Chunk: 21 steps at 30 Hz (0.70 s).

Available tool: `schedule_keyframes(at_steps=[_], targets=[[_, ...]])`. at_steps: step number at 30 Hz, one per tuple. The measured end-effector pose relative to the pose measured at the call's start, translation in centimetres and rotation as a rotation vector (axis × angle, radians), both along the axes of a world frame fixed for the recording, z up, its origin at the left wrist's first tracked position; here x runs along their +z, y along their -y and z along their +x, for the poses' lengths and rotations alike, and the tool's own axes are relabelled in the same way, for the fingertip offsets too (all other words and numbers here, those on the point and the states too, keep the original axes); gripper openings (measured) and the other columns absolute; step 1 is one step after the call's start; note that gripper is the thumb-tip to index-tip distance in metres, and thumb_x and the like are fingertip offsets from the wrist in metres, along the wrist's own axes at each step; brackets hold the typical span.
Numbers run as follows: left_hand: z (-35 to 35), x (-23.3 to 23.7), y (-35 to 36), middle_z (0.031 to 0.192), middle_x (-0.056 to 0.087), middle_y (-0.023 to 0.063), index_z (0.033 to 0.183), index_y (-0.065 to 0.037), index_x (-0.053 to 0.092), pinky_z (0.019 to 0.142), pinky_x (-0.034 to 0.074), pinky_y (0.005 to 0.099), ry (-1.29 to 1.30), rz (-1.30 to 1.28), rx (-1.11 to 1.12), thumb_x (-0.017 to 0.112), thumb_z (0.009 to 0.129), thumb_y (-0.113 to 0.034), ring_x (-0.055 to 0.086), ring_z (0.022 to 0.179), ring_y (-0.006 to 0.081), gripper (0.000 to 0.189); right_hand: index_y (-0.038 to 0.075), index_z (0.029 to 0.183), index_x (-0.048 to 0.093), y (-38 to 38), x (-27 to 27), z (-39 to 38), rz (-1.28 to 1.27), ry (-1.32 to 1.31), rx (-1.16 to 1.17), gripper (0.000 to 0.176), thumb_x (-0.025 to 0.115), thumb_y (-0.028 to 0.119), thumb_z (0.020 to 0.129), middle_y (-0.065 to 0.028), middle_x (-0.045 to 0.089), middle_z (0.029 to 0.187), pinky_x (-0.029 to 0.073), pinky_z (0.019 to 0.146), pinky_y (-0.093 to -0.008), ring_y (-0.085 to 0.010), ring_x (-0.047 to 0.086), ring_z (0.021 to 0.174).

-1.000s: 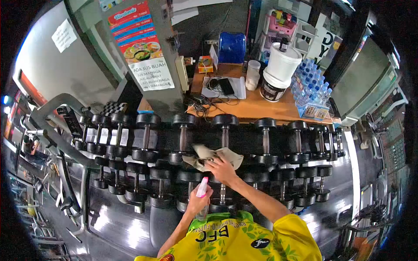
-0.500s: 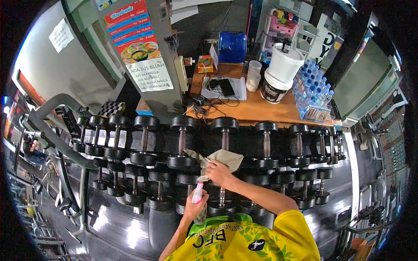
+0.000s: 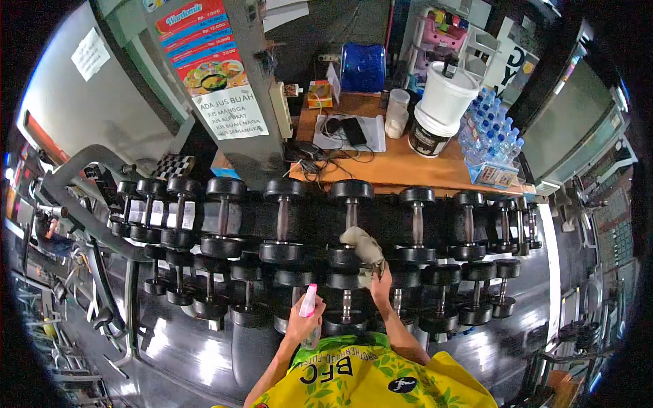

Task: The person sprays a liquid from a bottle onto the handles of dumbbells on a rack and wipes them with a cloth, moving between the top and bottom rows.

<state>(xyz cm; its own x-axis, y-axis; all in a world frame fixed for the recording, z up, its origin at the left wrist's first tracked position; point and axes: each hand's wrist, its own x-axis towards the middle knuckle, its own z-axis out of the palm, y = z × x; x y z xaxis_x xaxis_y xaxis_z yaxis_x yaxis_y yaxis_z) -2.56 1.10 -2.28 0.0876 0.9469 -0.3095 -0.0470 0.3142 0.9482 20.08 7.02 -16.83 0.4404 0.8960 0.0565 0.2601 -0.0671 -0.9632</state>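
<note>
Orange desk, grey pillar, shiny dark floor

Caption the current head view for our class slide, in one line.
Spray bottle in the left grip, cloth in the right grip, at two rows of dumbbells.

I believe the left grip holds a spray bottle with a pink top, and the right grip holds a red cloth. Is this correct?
Not quite: the cloth is greyish beige, not red, as the head view shows. The right grip does hold it, and the left grip holds the pink-topped spray bottle.
</note>
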Motion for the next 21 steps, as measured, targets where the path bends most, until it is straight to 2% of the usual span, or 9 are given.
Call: schedule_keyframes(at_steps=[1,3,5,7,9,10,13,18,21], targets=[[0.1,0.1,0.0,0.071,0.054,0.0015,0.092,-0.003,0.053,0.043,0.042,0.0242,0.001,-0.001,-0.005,0.061,0.084,-0.007,0.053,0.049,0.0087,0.013,0.001,0.125,0.046,0.1,0.0,0.6,-0.001,0.001,-0.005,0.034,0.042,0.003,0.092,-0.0117,0.059,0.107,0.041,0.085,-0.0304,-0.0215,0.055,0.098],[0.2,0.5,-0.1,0.077,0.056,0.0025,0.091,-0.003,0.053,0.048,0.046,0.0257,-0.037,-0.019,-0.026,0.061,0.082,-0.004,0.055,0.057,0.0090,0.011,-0.003,0.122,0.047,-0.5,0.2,1.8,-0.107,-0.546,0.096,0.033,0.047,0.010,0.091,-0.0176,0.059,0.110,0.045,0.080,-0.0321,-0.0229,0.057,0.102],[0.2,-0.1,-0.3,0.077,0.056,0.0025,0.091,-0.003,0.053,0.049,0.046,0.0255,-0.015,-0.034,-0.033,0.060,0.083,-0.004,0.056,0.057,0.0091,0.011,-0.004,0.115,0.051,-0.8,4.8,1.3,-0.031,-0.365,0.128,0.028,0.051,0.009,0.090,-0.0164,0.062,0.103,0.045,0.080,-0.0310,-0.0191,0.059,0.098],[0.2,-0.3,-0.4,0.076,0.056,0.0025,0.091,-0.003,0.053,0.049,0.047,0.0253,0.011,-0.047,-0.039,0.060,0.083,-0.004,0.056,0.058,0.0093,0.010,-0.002,0.109,0.057,-1.3,6.0,0.5,-0.149,-0.036,0.092,0.022,0.051,0.004,0.088,-0.0095,0.064,0.092,0.045,0.076,-0.0273,-0.0152,0.058,0.085],[0.5,-0.1,-0.6,0.076,0.056,0.0028,0.090,-0.002,0.053,0.048,0.047,0.0253,-0.019,0.004,-0.025,0.059,0.083,-0.003,0.056,0.057,0.0097,0.009,0.001,0.088,0.063,-2.4,9.5,-1.4,0.265,0.491,0.267,0.013,0.058,0.000,0.076,-0.0151,0.065,0.093,0.047,0.086,-0.0368,-0.0297,0.061,0.099],[0.6,-0.2,-0.6,0.075,0.055,0.0032,0.090,-0.002,0.052,0.048,0.047,0.0255,0.003,0.006,-0.021,0.058,0.083,-0.002,0.056,0.056,0.0101,0.009,0.009,0.083,0.065,-3.1,12.1,-2.5,0.267,0.662,0.431,0.017,0.060,0.002,0.068,-0.0125,0.065,0.091,0.045,0.092,-0.0419,-0.0296,0.060,0.099],[0.8,0.0,-0.7,0.073,0.054,0.0017,0.093,-0.003,0.052,0.044,0.043,0.0234,0.039,0.067,-0.013,0.061,0.084,-0.004,0.054,0.050,0.0090,0.013,0.018,0.092,0.067,-4.7,11.2,-5.9,0.391,1.102,0.713,0.019,0.056,0.015,0.076,0.0001,0.067,0.096,0.023,0.105,-0.0463,-0.0192,0.051,0.114],[0.4,1.1,-0.4,0.071,0.054,0.0018,0.092,-0.002,0.052,0.045,0.042,0.0236,-0.013,0.109,-0.020,0.059,0.083,-0.003,0.052,0.050,0.0086,0.012,0.013,0.096,0.070,-5.7,10.5,-11.0,-0.018,1.849,1.067,0.024,0.053,0.018,0.080,-0.0039,0.067,0.097,0.026,0.098,-0.0510,-0.0256,0.056,0.105],[0.2,1.6,-0.1,0.071,0.055,0.0018,0.092,-0.002,0.052,0.047,0.043,0.0236,-0.163,0.134,0.006,0.060,0.082,-0.003,0.053,0.052,0.0082,0.012,0.013,0.094,0.071,-5.9,7.9,-12.7,-0.019,2.018,1.046,0.024,0.053,0.019,0.080,-0.0042,0.068,0.092,0.028,0.098,-0.0509,-0.0249,0.059,0.097]])
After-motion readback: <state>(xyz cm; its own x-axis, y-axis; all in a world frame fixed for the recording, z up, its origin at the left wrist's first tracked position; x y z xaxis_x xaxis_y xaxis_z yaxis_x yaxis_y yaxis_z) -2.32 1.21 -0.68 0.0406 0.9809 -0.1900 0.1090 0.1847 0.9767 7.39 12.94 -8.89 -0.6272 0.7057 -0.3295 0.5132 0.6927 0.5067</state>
